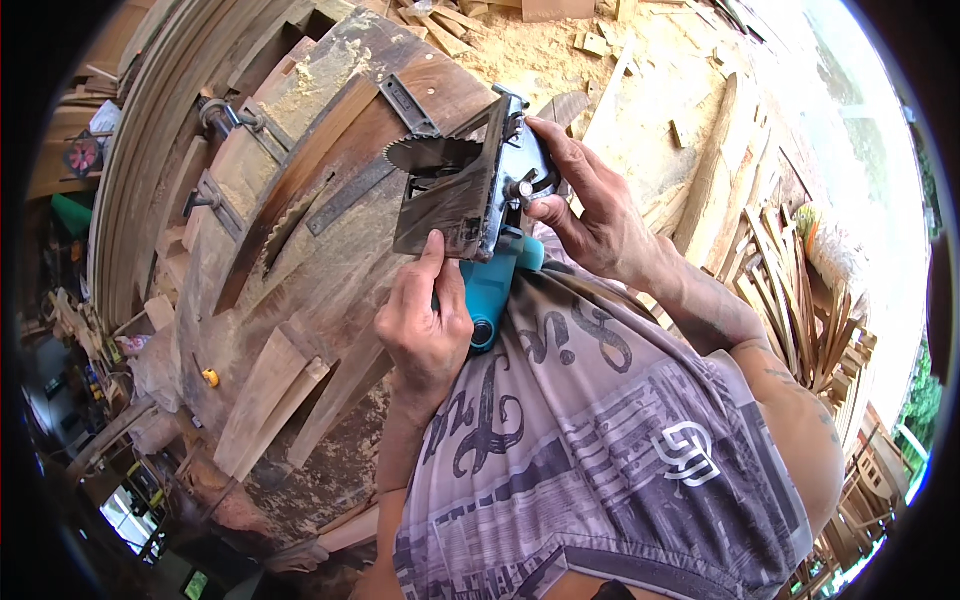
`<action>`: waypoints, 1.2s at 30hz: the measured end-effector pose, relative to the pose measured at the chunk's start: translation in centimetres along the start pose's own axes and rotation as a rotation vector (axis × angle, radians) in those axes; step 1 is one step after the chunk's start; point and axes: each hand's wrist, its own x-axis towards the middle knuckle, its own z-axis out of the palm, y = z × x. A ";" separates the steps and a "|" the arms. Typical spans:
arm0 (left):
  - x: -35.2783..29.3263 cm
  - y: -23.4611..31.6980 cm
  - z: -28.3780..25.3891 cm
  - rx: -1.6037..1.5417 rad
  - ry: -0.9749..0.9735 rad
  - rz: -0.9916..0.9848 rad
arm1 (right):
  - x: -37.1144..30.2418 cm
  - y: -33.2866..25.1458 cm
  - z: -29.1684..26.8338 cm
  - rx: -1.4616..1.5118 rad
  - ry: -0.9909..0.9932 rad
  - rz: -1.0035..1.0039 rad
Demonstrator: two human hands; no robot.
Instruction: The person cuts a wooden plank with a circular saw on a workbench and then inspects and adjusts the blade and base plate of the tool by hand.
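Observation:
A teal circular saw (487,297) is tipped up in front of my chest, its toothed round blade (432,153) and flat metal base plate (440,215) turned toward the left. My left hand (428,315) is at the lower edge of the plate. Its index finger presses on the plate, and the other fingers curl by the saw's body. On the far side, my right hand (608,215) grips the saw near its guard, with the thumb by a small metal knob (524,189). My palms hide part of the saw's body.
Left of the saw, a curved wooden piece (268,215) and a flat metal ruler (350,200) lie on the workbench (330,260). Clamps (262,132) grip its far left edge. Wood offcuts (270,400) lie nearer. Sawdust (530,55) covers the far area; thin wood strips (790,290) are piled right.

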 end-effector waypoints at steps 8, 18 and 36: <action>0.1 -0.4 0.2 -0.034 0.015 -0.001 | 0.7 0.7 -1.4 -0.019 -0.041 -0.013; 0.2 -0.7 -0.2 -0.041 -0.033 -0.007 | 7.8 -3.7 -6.8 -0.865 -0.471 -0.973; 0.2 -0.2 0.6 -0.057 -0.039 -0.041 | 10.5 -6.9 -6.8 -0.931 -0.928 -0.809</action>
